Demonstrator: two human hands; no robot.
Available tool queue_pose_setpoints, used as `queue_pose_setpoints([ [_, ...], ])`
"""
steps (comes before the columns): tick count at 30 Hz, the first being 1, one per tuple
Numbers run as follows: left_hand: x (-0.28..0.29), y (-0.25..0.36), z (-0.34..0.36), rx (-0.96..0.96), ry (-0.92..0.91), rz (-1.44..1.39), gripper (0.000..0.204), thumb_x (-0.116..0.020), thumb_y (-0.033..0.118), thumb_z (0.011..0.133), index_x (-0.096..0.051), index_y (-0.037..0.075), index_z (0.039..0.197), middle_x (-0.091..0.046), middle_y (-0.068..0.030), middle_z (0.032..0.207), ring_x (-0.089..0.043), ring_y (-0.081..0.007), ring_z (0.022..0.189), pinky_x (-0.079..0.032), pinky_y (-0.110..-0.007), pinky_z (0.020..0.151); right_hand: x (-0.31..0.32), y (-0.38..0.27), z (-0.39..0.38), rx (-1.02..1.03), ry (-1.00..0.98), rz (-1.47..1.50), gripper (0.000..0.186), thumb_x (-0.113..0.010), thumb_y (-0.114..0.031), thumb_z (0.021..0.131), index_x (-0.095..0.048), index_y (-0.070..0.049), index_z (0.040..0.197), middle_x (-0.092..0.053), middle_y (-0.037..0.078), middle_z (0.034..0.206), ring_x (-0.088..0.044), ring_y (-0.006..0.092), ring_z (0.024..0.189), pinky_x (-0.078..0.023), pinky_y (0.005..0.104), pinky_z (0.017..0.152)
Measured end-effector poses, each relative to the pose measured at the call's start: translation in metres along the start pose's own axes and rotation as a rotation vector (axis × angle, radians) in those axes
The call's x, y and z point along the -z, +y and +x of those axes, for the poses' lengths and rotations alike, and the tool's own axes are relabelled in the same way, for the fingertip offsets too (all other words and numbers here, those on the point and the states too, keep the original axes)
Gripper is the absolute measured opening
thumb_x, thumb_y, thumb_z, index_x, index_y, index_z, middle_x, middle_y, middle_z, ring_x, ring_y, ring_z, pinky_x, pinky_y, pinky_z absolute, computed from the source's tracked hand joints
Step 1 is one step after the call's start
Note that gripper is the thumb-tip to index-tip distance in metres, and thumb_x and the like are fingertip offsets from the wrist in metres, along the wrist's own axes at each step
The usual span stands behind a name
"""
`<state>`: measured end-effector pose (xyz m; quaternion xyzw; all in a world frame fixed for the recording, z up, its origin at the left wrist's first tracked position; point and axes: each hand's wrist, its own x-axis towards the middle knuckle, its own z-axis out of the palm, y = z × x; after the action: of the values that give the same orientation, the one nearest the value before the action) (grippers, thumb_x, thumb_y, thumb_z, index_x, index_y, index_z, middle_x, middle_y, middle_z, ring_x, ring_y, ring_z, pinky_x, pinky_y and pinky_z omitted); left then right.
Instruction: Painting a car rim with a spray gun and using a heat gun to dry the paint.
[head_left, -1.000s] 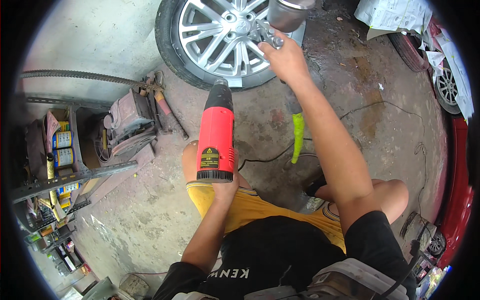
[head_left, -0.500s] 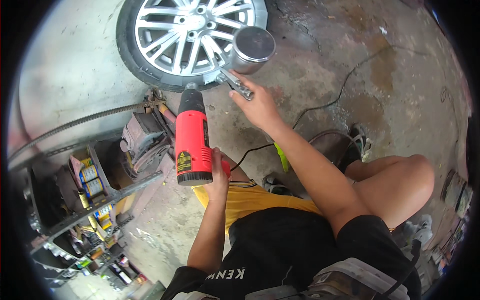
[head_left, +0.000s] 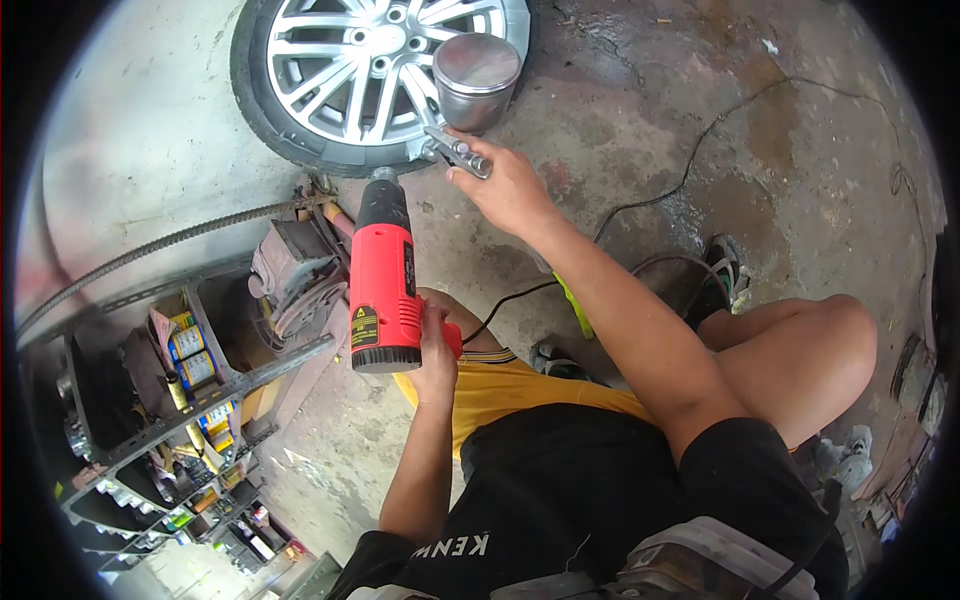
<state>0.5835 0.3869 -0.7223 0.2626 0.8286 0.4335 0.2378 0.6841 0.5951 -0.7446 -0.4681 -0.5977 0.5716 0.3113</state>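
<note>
My left hand (head_left: 436, 352) is wrapped round the handle of a red heat gun (head_left: 386, 285). Its dark nozzle points away from me, toward the near edge of the wheel's tyre (head_left: 345, 158). In my right hand (head_left: 512, 195) is a silver spray gun (head_left: 458, 153) with a round metal cup (head_left: 478, 75) on it. The cup covers part of the silver alloy rim (head_left: 385, 42). The spray gun's front end lies over the near right side of the tyre; whether it touches cannot be told. My fingers partly hide the spray gun's body.
Left of me stands a dark metal shelf rack (head_left: 225, 390) with boxes and small items. A ribbed bar (head_left: 170, 238) runs along the pale panel (head_left: 130, 130). A black cable (head_left: 685, 180) crosses the concrete floor on the right. Something yellow-green (head_left: 575, 305) shows beneath my right forearm.
My right hand has moved slightly left and away from me with the spray gun, so its cup now covers more of the rim. The heat gun is almost where it was.
</note>
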Motion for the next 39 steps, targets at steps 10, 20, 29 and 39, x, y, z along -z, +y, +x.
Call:
queue_pose_setpoints([
  [10, -0.02, -0.01, -0.005, -0.018, -0.047, -0.112, 0.022, -0.066, 0.022, 0.099, -0.062, 0.0, 0.099, -0.065, -0.0071, 0.085, -0.061, -0.0195, 0.077, -0.049, -0.035, 0.073, 0.004, -0.033, 0.057, -0.084, -0.081, 0.051, 0.054, -0.07, -0.028, 0.087, -0.062, -0.012, 0.138, -0.071, 0.011, 0.078, -0.068, 0.02, 0.068, -0.054, 0.0357, 0.067],
  [20, -0.054, -0.059, -0.002, -0.244, 0.008, -0.062, 0.02, -0.069, 0.017, 0.095, -0.064, -0.001, 0.102, -0.068, -0.0104, 0.095, -0.065, -0.0225, 0.085, -0.051, -0.038, 0.08, -0.005, -0.049, 0.046, 0.002, -0.044, -0.311, 0.056, -0.068, -0.029, 0.087, -0.059, -0.018, 0.141, -0.068, 0.025, 0.12, -0.064, 0.0391, 0.114, -0.05, 0.0441, 0.099],
  [29, -0.07, -0.076, 0.004, -0.338, 0.064, -0.108, 0.052, -0.069, 0.003, 0.088, -0.047, -0.001, 0.136, -0.058, -0.0145, 0.121, -0.058, -0.0297, 0.112, -0.047, -0.04, 0.098, -0.039, -0.08, 0.038, 0.176, 0.009, -0.677, 0.055, -0.068, -0.027, 0.089, -0.058, -0.019, 0.142, -0.069, 0.024, 0.117, -0.066, 0.0414, 0.109, -0.051, 0.0463, 0.098],
  [39, -0.064, -0.074, 0.009, -0.345, 0.131, -0.101, 0.017, -0.067, 0.013, 0.097, -0.064, 0.0, 0.106, -0.065, -0.011, 0.095, -0.062, -0.0254, 0.086, -0.051, -0.039, 0.08, -0.03, -0.061, 0.019, 0.2, 0.062, -0.571, 0.058, -0.069, -0.025, 0.088, -0.056, -0.015, 0.143, -0.07, 0.027, 0.109, -0.067, 0.0433, 0.104, -0.052, 0.0485, 0.093],
])
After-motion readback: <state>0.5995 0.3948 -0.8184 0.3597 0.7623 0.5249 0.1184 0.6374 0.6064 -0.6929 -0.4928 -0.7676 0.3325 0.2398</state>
